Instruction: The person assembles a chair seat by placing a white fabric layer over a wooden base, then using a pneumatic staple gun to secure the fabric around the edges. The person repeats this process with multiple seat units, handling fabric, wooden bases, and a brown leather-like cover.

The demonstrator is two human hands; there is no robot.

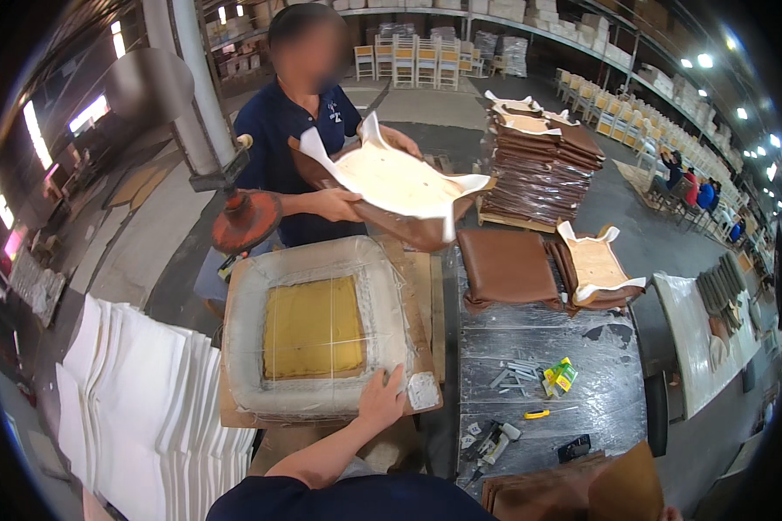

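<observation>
My left hand (382, 398) lies with fingers extended on the near right corner of a grey, padded rectangular frame (382, 295). Inside that frame is a yellow panel (314, 328) crossed by thin strings. At the lower right edge only a sliver of my right hand (670, 514) shows, beside a raised, curved brown sheet (626, 488); its fingers are hidden. Across from me a co-worker holds a brown upholstered seat (400, 187) in both hands, its pale wooden underside and white corner flaps facing up.
A red round press head (245, 221) hangs beside the frame. White sheets (139, 391) are stacked at left. The plastic-covered table (547, 334) bears brown seats (508, 267), metal strips, a yellow-green box (560, 377), a yellow-handled screwdriver (539, 414), a staple gun (497, 445) and a phone (574, 448).
</observation>
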